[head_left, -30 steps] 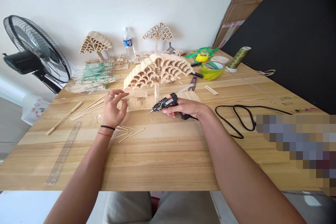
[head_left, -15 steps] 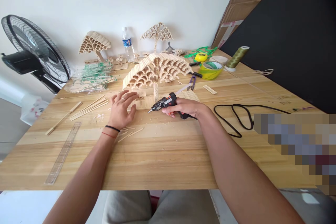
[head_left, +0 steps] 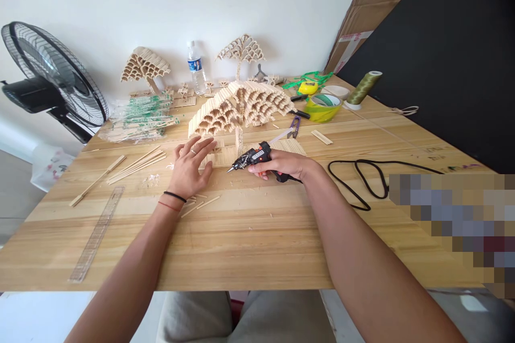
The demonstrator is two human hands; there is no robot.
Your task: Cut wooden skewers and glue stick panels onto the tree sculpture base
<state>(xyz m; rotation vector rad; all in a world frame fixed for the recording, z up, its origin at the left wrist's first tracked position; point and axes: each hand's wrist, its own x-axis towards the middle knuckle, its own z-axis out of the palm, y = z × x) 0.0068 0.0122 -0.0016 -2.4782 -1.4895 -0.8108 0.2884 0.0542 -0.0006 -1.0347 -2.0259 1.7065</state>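
A hot glue gun (head_left: 257, 155) is gripped in my right hand (head_left: 284, 163), its metal nozzle pointing left and a glue stick rising from its back. My left hand (head_left: 191, 166) has its fingers spread at the left end of a flat base of wooden sticks (head_left: 219, 158). Whether its fingertips touch the base I cannot tell. From that base stands a tree-like model (head_left: 241, 110) built of many short sticks, with a wide canopy on a thin trunk. A few loose sticks (head_left: 203, 204) lie by my left wrist.
A clear ruler (head_left: 96, 233) and a bundle of sticks (head_left: 139, 165) lie at left, near a plastic bag of sticks (head_left: 139, 120). Behind are two smaller tree models and a water bottle (head_left: 196, 69). Yellow tape (head_left: 322, 110), thread (head_left: 364, 91) and a black cord (head_left: 362, 171) sit at right.
My left hand has shifted very slightly up and to the right, fingers still spread. The right hand and glue gun look unmoved.
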